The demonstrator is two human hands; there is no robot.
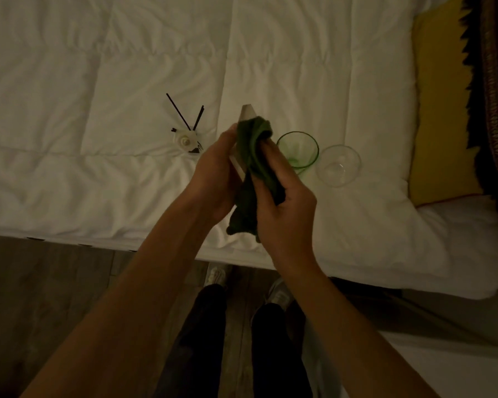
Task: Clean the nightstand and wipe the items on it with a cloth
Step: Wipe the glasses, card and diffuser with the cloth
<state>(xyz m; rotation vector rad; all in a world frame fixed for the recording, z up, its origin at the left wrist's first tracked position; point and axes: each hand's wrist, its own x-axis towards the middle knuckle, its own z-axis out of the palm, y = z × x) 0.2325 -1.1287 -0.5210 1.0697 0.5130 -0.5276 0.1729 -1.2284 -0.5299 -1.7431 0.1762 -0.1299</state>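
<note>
While L hand (213,173) grips it, flat item (246,116) points up-away, R fingers (273,165) clamping cloth (253,156).

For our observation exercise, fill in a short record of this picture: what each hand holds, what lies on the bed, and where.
left hand: grip on a flat pale object, held on edge
right hand: presses the cloth against that object
cloth: dark green, bunched, tail hanging down
diffuser: on the duvet, left of the hands
green glass: on the duvet, right of the hands
clear glass: right of the green one
pillow: yellow, far right
</note>
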